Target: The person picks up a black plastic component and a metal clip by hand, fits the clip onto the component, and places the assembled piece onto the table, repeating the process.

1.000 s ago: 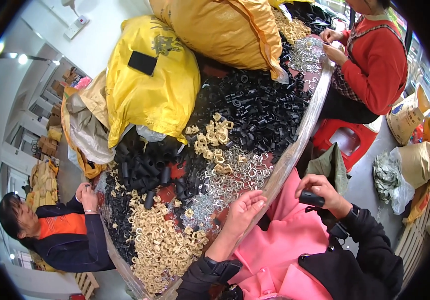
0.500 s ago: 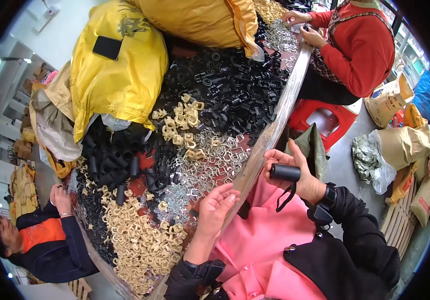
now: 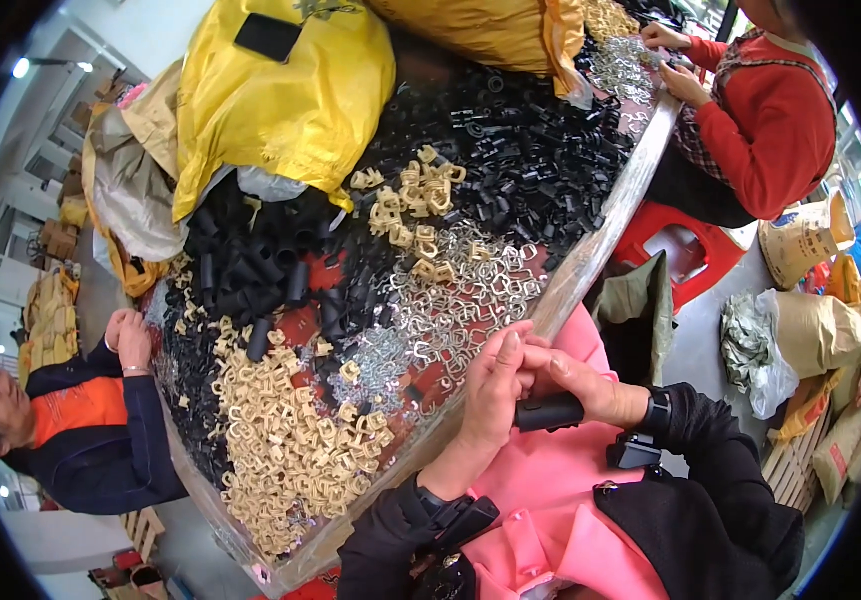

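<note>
Over my lap, just off the table edge, my two hands meet. My right hand (image 3: pixel 590 388) is closed around a short black plastic tube (image 3: pixel 550 411), which sticks out below its fingers. My left hand (image 3: pixel 493 398) presses its thumb and fingers together against the right fingertips; whatever lies between them is hidden. The table in front bears a heap of beige plastic clips (image 3: pixel 295 440), bent silvery metal hooks (image 3: pixel 465 295) and a patch of tiny metal pieces (image 3: pixel 375 365). More black tubes (image 3: pixel 250 265) lie farther back.
A wooden rail (image 3: pixel 605 245) edges the table. Yellow sacks (image 3: pixel 280 110) stand at the back, a dark phone (image 3: pixel 268 37) on one. One person in red (image 3: pixel 770 130) works at far right, another in dark blue (image 3: pixel 100 440) at left. A red stool (image 3: pixel 685 250) stands right.
My hands were apart; now they have come together over my lap. The right hand has turned and lowered the tube. The left has moved right and closed. The whole view has shifted somewhat.
</note>
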`<act>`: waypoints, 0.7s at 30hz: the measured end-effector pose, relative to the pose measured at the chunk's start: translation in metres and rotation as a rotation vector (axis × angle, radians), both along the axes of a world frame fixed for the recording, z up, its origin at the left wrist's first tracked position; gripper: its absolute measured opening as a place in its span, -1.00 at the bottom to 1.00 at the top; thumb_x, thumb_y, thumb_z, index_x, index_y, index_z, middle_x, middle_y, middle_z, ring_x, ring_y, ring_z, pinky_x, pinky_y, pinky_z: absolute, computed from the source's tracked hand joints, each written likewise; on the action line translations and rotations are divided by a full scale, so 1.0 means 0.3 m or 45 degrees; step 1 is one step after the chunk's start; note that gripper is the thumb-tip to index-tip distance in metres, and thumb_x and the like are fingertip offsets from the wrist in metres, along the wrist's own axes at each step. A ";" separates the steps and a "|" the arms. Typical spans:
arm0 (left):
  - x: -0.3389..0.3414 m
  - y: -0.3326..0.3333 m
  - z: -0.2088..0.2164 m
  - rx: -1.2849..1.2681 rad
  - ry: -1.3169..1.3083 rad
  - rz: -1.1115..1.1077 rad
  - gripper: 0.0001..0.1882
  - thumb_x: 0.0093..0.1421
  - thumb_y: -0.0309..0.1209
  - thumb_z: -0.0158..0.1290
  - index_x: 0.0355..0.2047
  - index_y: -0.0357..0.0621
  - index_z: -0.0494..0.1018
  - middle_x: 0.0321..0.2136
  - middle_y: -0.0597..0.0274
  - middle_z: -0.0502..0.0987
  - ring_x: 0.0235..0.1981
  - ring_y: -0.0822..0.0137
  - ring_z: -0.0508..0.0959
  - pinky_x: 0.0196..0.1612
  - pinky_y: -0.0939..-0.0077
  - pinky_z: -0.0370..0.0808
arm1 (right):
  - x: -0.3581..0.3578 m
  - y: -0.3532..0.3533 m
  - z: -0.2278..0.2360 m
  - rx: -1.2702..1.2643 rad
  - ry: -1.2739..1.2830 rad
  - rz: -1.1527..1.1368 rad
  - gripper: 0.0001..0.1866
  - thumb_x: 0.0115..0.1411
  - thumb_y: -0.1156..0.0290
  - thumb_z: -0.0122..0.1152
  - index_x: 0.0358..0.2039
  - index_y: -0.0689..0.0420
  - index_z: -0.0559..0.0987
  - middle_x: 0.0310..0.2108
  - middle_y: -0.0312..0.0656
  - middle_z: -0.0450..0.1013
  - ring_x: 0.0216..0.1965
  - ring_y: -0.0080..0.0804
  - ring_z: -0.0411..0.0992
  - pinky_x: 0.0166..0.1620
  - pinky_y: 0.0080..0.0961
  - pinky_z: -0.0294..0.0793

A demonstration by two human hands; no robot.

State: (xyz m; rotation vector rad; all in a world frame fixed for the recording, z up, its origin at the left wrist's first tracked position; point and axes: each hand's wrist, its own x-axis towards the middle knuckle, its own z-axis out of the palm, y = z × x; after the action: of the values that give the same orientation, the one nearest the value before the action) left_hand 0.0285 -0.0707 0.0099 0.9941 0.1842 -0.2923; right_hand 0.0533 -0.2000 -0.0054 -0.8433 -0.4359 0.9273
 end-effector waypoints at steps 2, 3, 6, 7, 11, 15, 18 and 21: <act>-0.015 0.000 -0.023 0.039 -0.011 0.054 -0.55 0.22 -0.14 -0.30 -0.11 -0.32 0.22 -0.32 0.10 0.39 -0.36 0.44 0.43 -0.34 0.67 0.39 | -0.001 0.009 -0.003 -0.028 -0.099 -0.031 -0.38 0.12 -0.12 -0.27 -0.11 0.23 0.23 -0.37 -0.20 0.33 -0.38 -0.51 0.29 -0.25 -0.62 0.27; -0.020 0.000 -0.030 0.057 -0.019 0.076 -0.54 0.22 -0.13 -0.32 -0.11 -0.32 0.22 -0.33 0.10 0.39 -0.36 0.44 0.43 -0.34 0.67 0.39 | 0.000 0.010 -0.003 -0.028 -0.103 -0.027 -0.38 0.12 -0.12 -0.27 -0.11 0.23 0.23 -0.37 -0.20 0.33 -0.38 -0.51 0.29 -0.25 -0.62 0.27; -0.016 -0.006 -0.041 0.006 0.014 0.038 -0.59 0.21 -0.21 -0.26 -0.12 -0.32 0.23 -0.32 0.12 0.39 -0.35 0.44 0.43 -0.31 0.67 0.39 | 0.015 -0.003 -0.002 -0.109 -0.378 -0.106 -0.41 0.11 -0.09 -0.22 -0.15 0.24 0.28 -0.39 -0.23 0.35 -0.38 -0.52 0.31 -0.25 -0.65 0.27; -0.011 -0.007 -0.045 -0.019 0.031 0.015 -0.62 0.20 -0.25 -0.23 -0.12 -0.32 0.23 -0.31 0.13 0.40 -0.34 0.44 0.43 -0.29 0.66 0.39 | 0.023 -0.019 0.001 -0.114 -0.388 -0.111 -0.41 0.11 -0.09 -0.22 -0.15 0.24 0.28 -0.39 -0.23 0.35 -0.38 -0.52 0.31 -0.25 -0.65 0.27; -0.025 0.041 -0.061 0.216 -0.164 -0.015 -0.71 0.15 -0.41 -0.13 -0.14 -0.31 0.27 -0.31 0.16 0.41 -0.32 0.45 0.42 -0.22 0.65 0.37 | 0.086 -0.151 0.068 -0.393 -0.590 0.033 -0.57 0.06 0.10 0.00 -0.29 0.26 0.39 -0.38 -0.20 0.41 -0.30 -0.48 0.35 -0.23 -0.59 0.30; -0.047 0.266 -0.028 0.405 -0.152 0.122 -0.68 0.08 -0.49 -0.05 -0.13 -0.29 0.28 -0.32 0.21 0.43 -0.28 0.46 0.42 -0.16 0.61 0.34 | 0.100 -0.388 0.018 -0.990 -1.260 -0.167 -0.64 -0.11 0.24 0.18 -0.37 0.25 0.44 -0.41 -0.14 0.40 -0.37 -0.33 0.39 -0.30 -0.49 0.35; -0.083 0.451 -0.038 0.962 -0.158 0.299 -0.67 0.05 -0.46 0.00 -0.15 -0.30 0.29 -0.29 0.17 0.42 -0.27 0.43 0.41 -0.15 0.59 0.34 | 0.075 -0.450 0.000 -1.313 -1.757 -0.238 -0.68 -0.15 0.33 0.21 -0.39 0.23 0.43 -0.45 -0.14 0.39 -0.42 -0.23 0.38 -0.32 -0.44 0.35; -0.102 0.563 -0.022 2.054 -0.544 0.420 -0.64 0.00 -0.40 0.05 -0.19 -0.31 0.30 -0.25 0.08 0.38 -0.27 0.29 0.42 -0.16 0.51 0.34 | 0.085 -0.380 0.029 -1.438 -1.748 -0.294 -0.70 -0.17 0.34 0.21 -0.40 0.21 0.43 -0.47 -0.16 0.37 -0.42 -0.21 0.36 -0.32 -0.41 0.33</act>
State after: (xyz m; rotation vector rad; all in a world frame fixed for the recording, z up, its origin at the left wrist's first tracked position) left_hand -0.0020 0.0981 0.0033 2.5417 0.1703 0.5018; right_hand 0.0789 -0.3139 0.0033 -2.5145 -0.9571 0.1515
